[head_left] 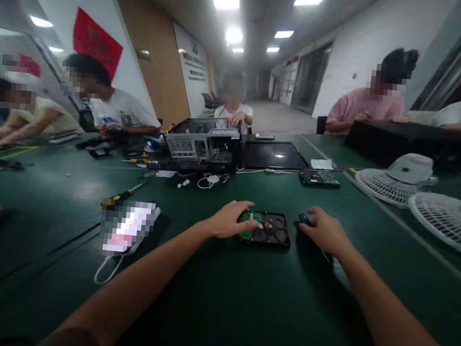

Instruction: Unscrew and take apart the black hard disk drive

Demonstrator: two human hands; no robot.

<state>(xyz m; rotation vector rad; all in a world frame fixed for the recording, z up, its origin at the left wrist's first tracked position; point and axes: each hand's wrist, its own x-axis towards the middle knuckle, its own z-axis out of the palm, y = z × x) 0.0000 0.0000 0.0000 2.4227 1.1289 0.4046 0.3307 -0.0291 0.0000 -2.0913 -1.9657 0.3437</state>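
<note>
A hard drive with a green circuit board on its left part lies flat on the dark green table. My left hand grips its left end, thumb over the board and fingers at the far edge. To the right of the drive, my right hand is closed around a screwdriver, whose dark handle end shows between thumb and fingers. The thin shaft points down toward the table, apart from the drive.
An opened computer case stands ahead, beside a flat black panel. Another circuit board lies at the right, near white fan grilles. On the left are a phone with a cable and a yellow-black screwdriver. People sit around.
</note>
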